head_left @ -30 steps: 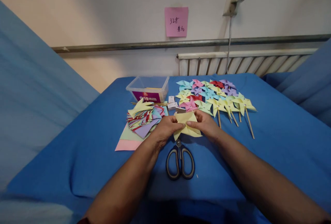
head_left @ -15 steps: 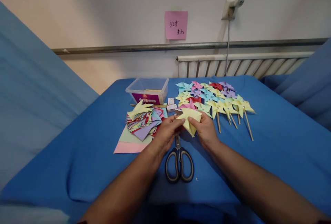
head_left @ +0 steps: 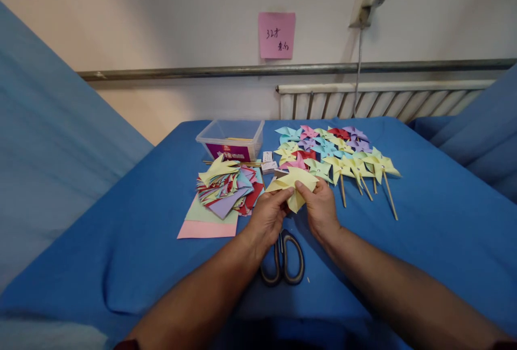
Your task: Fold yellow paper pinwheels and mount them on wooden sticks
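Between my two hands is a yellow paper pinwheel (head_left: 294, 179) with its blades folded in toward the middle. My left hand (head_left: 270, 215) pinches it from the left, thumb near the centre. From the right, my right hand (head_left: 322, 204) grips it, its thumb also pressed by the centre. The fingers under the paper are hidden. Below my hands lies a pair of scissors (head_left: 297, 264) with dark handles; its blades are covered by my left hand. Left of my hands is a stack of cut coloured paper (head_left: 226, 191) on green and pink sheets (head_left: 210, 230).
Finished-looking pinwheels (head_left: 323, 148) in several colours lie at the right, some on wooden sticks (head_left: 390, 196). A clear plastic box (head_left: 205, 137) stands at the back, with small white boxes (head_left: 269, 167) beside it. Blue cloth (head_left: 133, 221) covers the table. A radiator (head_left: 379, 89) is behind.
My left hand has shifted slightly right, its thumb now at the pinwheel's centre. A left blade shows spread out, and more of the scissors is covered. The view has moved slightly.
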Motion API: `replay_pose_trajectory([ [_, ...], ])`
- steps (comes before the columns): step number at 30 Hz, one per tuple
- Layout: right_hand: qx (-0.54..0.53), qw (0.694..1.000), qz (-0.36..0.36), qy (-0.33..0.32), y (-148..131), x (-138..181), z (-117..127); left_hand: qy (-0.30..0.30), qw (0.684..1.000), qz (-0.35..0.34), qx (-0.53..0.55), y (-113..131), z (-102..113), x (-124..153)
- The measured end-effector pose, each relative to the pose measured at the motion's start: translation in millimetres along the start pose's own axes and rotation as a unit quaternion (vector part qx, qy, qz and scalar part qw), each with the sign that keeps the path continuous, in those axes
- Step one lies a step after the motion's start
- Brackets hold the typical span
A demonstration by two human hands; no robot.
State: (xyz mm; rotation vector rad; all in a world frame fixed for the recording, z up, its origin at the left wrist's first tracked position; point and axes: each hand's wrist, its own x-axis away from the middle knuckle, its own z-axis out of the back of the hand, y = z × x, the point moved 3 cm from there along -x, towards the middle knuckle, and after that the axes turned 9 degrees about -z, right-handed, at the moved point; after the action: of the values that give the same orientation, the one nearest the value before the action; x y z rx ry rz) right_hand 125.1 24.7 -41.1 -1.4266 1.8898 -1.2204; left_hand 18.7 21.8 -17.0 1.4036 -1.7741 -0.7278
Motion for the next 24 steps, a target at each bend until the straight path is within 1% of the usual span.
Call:
replay_pose_trajectory([
  [9,-0.005,1.000,-0.008,-0.023,0.0,3.5,-2.5,0.026,0.999,-0.023,-0.010,4.2,-1.2,1.1],
  [13,0.008,0.998,-0.005,-0.057,-4.0,3.7,-1.2,0.027,0.999,-0.019,-0.011,10.5,2.7,-2.7],
  [15,0.041,0.996,0.024,-0.079,-7.9,5.1,-0.3,0.031,0.999,-0.020,-0.004,16.3,5.4,-5.9],
  [17,0.075,0.990,0.069,-0.093,-11.9,7.3,0.6,0.038,0.999,-0.018,0.009,22.5,8.3,-9.5],
  [20,0.133,0.975,0.132,-0.123,-15.2,11.3,1.0,0.046,0.998,-0.004,0.035,29.8,12.3,-13.9],
  [22,0.200,0.952,0.172,-0.156,-15.9,14.3,0.1,0.049,0.998,0.010,0.049,32.5,14.3,-15.6],
  [24,0.265,0.922,0.212,-0.189,-16.9,17.1,-0.9,0.049,0.997,0.017,0.055,33.9,15.6,-16.4],
])
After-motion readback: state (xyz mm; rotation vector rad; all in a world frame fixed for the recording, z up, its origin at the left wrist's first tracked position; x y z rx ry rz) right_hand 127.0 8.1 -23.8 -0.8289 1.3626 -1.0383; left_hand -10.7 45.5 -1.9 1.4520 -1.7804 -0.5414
